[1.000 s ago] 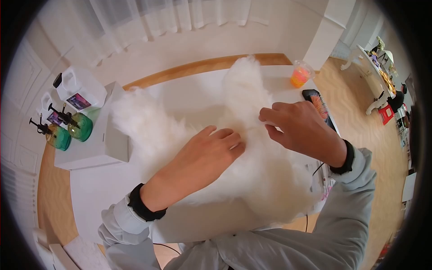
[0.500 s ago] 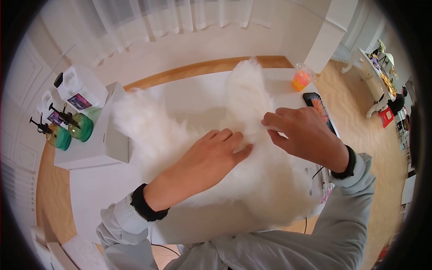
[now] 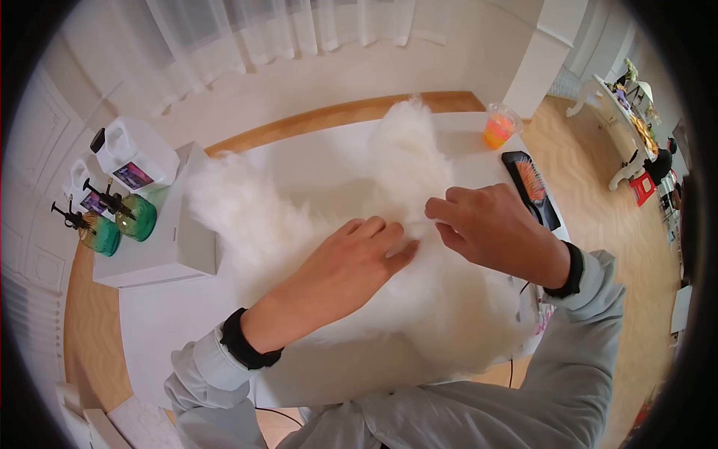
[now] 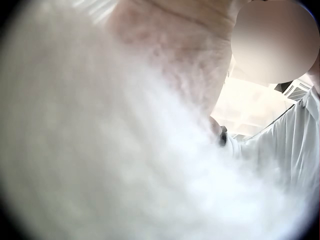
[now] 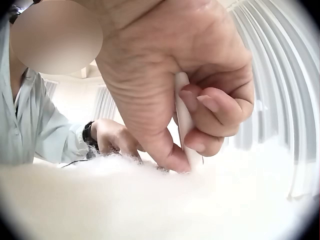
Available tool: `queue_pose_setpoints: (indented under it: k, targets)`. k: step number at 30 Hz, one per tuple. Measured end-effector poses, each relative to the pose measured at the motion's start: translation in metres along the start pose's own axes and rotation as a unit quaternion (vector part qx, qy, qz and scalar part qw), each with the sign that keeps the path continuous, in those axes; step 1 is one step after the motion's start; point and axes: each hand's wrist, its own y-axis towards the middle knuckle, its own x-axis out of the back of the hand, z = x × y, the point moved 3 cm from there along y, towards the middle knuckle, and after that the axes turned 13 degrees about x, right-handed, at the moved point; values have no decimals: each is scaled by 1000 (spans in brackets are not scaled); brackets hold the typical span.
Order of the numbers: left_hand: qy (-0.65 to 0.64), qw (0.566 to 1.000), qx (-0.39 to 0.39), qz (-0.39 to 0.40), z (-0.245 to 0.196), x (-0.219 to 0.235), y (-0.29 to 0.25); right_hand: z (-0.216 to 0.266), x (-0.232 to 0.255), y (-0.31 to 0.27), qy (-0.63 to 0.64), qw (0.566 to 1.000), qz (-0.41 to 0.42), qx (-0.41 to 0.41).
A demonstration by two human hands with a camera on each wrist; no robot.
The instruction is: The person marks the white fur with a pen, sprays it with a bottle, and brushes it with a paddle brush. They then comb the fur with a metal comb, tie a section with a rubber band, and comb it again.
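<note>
A fluffy white furry piece (image 3: 247, 202) lies spread beneath both hands. My left hand (image 3: 336, 273) rests on its middle, fingers bent and thumb apart from them; the fluff hides how the fingertips lie. Just right of it, my right hand (image 3: 501, 232) is low over the fluff. In the right wrist view, the right hand (image 5: 175, 65) grips a slim white tool (image 5: 184, 115) between thumb and curled fingers, its lower end at the fluff (image 5: 125, 195). Blurred fluff (image 4: 110, 150) fills most of the left wrist view, below the palm (image 4: 175, 60).
On the left, a white box (image 3: 187, 239) bears green spray bottles (image 3: 134, 217) and white jugs (image 3: 138, 153). At the table's right side are a plastic cup (image 3: 499, 129) with orange and pink contents and a brush (image 3: 529, 182) on a black tray. A cable hangs near the front.
The left thumb has spread away from the fingers, and that hand sits slightly farther right. My right hand has shifted a little toward the body, still over the fluff.
</note>
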Motion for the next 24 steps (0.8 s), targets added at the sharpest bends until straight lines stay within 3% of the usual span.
queue_pose_setpoints:
  k: [6,9,12,16,19,24]
  targets:
    - [-1,1000,1,1,-1,1,-2,-2,-2,-2,9,1000,-14,-7]
    - [27,999,-37,-6,-3,0,-5,-4,2,-3,46,999,-30,-3]
    - [27,999,-23,41,-4,4,-8,1,15,-7,77,995,-68,11]
    - [3,999,-35,18,4,7,-11,4,30,-5,25,997,-65,-20]
    - [2,1000,-17,16,7,19,5,-10,21,0,-3,993,-113,-39]
    - [8,999,-10,-49,22,24,23,-5,-4,4,35,997,-71,15]
